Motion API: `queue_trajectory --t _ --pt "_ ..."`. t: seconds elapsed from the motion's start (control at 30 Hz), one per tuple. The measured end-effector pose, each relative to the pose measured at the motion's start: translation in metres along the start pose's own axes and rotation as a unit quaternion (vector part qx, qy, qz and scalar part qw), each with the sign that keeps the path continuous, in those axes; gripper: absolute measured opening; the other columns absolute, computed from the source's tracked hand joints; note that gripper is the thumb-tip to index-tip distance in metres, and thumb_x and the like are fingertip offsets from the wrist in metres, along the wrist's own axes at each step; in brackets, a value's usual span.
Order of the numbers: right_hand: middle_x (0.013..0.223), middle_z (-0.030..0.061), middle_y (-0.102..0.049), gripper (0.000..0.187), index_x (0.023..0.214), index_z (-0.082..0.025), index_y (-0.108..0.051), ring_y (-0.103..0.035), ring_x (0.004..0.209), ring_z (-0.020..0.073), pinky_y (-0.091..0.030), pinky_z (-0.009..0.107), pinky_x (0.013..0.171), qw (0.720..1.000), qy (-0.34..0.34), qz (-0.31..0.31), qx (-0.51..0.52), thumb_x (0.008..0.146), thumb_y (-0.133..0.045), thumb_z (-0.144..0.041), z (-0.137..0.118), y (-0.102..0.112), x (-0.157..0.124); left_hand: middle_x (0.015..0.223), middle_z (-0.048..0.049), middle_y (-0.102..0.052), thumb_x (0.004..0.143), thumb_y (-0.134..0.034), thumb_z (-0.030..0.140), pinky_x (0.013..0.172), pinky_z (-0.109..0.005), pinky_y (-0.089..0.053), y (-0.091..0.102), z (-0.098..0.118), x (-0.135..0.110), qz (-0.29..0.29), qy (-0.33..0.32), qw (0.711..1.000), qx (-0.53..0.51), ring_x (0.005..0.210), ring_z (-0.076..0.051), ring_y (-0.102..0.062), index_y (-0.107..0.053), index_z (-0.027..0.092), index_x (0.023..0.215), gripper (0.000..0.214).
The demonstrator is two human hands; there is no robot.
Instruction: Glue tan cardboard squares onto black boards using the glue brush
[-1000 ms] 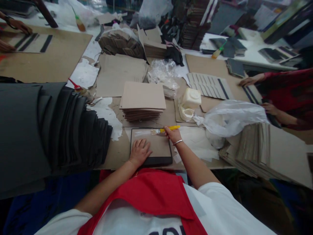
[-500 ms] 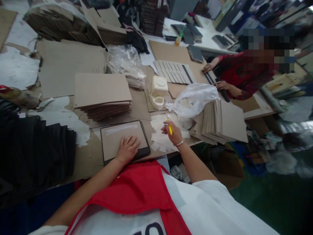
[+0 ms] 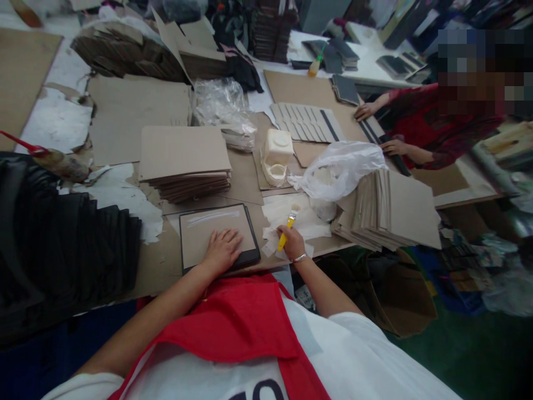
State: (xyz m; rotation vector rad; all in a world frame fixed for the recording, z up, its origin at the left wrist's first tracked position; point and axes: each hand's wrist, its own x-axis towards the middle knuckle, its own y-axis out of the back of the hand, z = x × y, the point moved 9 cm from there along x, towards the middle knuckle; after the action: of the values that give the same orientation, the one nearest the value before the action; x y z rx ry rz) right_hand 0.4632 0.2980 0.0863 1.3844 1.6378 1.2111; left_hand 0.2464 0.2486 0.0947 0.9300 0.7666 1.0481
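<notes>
My left hand (image 3: 224,250) lies flat, fingers stretched out, on a brown cardboard panel (image 3: 200,236) with a dark border. Pale wet-looking streaks run along the panel's far edge. To the right, my right hand (image 3: 292,243) is closed round the yellow handle of a paintbrush (image 3: 288,229), its pale bristles pointing away from me. Beneath the brush lie white paper scraps (image 3: 272,214). Beyond them stands a cream plastic container (image 3: 278,147) with a cut-open front.
Stacked cardboard sheets (image 3: 185,153) stand behind the panel, and more cardboard (image 3: 410,208) leans at right beside a white plastic bag (image 3: 341,166). Dark folded pieces (image 3: 104,250) are piled at left. A co-worker (image 3: 433,122) handles dark strips across the table at right.
My right hand has drawn slightly toward me and turned, so the brush now shows fully with its bristles pointing away. My left hand stays flat on the panel. The view has shifted slightly.
</notes>
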Motion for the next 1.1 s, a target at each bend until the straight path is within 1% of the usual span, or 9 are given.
queue_trajectory --t 0.17,0.27,0.37,0.5,0.57,0.63,0.8,0.97,1.1 --pt "0.089 0.0052 -0.065 0.022 0.095 -0.02 -0.056 -0.062 0.08 0.0153 -0.047 0.026 0.073 0.985 0.021 0.024 0.17 0.086 -0.049 -0.039 -0.056 0.029 0.012 0.131 -0.0111 -0.051 0.08 -0.055 0.025 0.091 -0.032 -0.045 0.027 0.02 0.022 0.052 0.009 0.978 -0.202 0.104 -0.018 -0.057 -0.046 0.019 0.13 0.051" --pt "0.087 0.0051 -0.064 0.021 0.094 -0.021 -0.052 -0.064 0.079 0.0155 -0.049 0.027 0.072 0.966 0.063 0.002 0.252 0.085 -0.051 -0.039 -0.093 0.034 0.02 0.091 -0.0047 -0.066 0.08 -0.054 0.031 0.068 -0.025 -0.05 0.03 0.016 0.033 0.046 0.056 0.937 -0.341 0.07 -0.012 -0.06 -0.063 0.017 0.102 0.027" --pt "0.089 0.0051 -0.064 0.024 0.097 -0.021 -0.048 -0.064 0.08 0.0161 -0.051 0.029 0.074 0.953 0.096 -0.026 0.286 0.081 -0.056 -0.037 -0.116 0.029 0.026 0.058 0.0023 -0.058 0.078 -0.054 0.041 0.053 -0.022 -0.047 0.029 -0.012 0.025 0.063 0.15 0.871 -0.464 0.052 -0.01 -0.055 -0.063 0.016 0.077 0.026" --pt "0.083 0.0035 -0.064 0.022 0.094 -0.021 -0.047 -0.064 0.076 0.0166 -0.051 0.031 0.07 0.961 0.116 -0.058 0.245 0.078 -0.058 -0.031 -0.124 0.008 0.034 0.058 0.0029 -0.057 0.067 -0.062 0.052 0.048 -0.022 -0.048 0.027 -0.067 -0.008 0.133 0.269 0.743 -0.598 0.049 -0.009 -0.055 -0.058 0.015 0.07 0.037" --pt "0.08 0.0029 -0.064 0.017 0.094 -0.021 -0.047 -0.063 0.073 0.0159 -0.05 0.029 0.068 0.968 0.102 -0.051 0.222 0.08 -0.055 -0.027 -0.121 -0.001 0.042 0.06 0.002 -0.059 0.063 -0.064 0.055 0.047 -0.022 -0.049 0.029 -0.092 -0.024 0.164 0.303 0.705 -0.62 0.049 -0.008 -0.055 -0.056 0.015 0.069 0.041" --pt "0.08 0.003 -0.064 0.016 0.094 -0.02 -0.048 -0.063 0.072 0.0158 -0.049 0.028 0.066 0.976 0.08 -0.036 0.197 0.08 -0.054 -0.026 -0.118 -0.008 0.053 0.058 0.0021 -0.058 0.063 -0.065 0.054 0.045 -0.021 -0.049 0.032 -0.116 -0.035 0.186 0.328 0.697 -0.61 0.047 -0.008 -0.055 -0.056 0.014 0.069 0.041" --pt "0.08 0.0037 -0.064 0.014 0.092 -0.02 -0.049 -0.062 0.07 0.017 -0.049 0.03 0.064 0.98 0.069 0.01 0.185 0.081 -0.053 -0.029 -0.126 -0.015 0.08 0.05 0.0043 -0.055 0.066 -0.064 0.046 0.038 -0.019 -0.045 0.047 -0.155 -0.046 0.239 0.356 0.725 -0.539 0.042 -0.009 -0.052 -0.059 0.014 0.071 0.033" --pt "0.105 0.0098 -0.062 0.036 0.101 -0.02 -0.047 -0.06 0.096 0.0204 -0.049 0.036 0.083 0.941 0.227 -0.035 0.25 0.076 -0.062 -0.04 -0.171 -0.025 0.065 0.056 0.0037 -0.06 0.066 -0.066 0.04 0.047 -0.02 -0.05 0.062 -0.14 -0.034 0.243 0.29 0.755 -0.536 0.048 -0.01 -0.058 -0.062 0.016 0.076 0.026" --pt "0.093 0.008 -0.063 0.025 0.097 -0.021 -0.049 -0.062 0.084 0.0192 -0.05 0.034 0.075 0.951 0.204 -0.073 0.22 0.081 -0.056 -0.039 -0.171 -0.043 0.05 0.057 0.004 -0.06 0.067 -0.066 0.041 0.05 -0.021 -0.052 0.066 -0.135 -0.038 0.273 0.288 0.74 -0.544 0.05 -0.01 -0.06 -0.06 0.016 0.08 0.028"
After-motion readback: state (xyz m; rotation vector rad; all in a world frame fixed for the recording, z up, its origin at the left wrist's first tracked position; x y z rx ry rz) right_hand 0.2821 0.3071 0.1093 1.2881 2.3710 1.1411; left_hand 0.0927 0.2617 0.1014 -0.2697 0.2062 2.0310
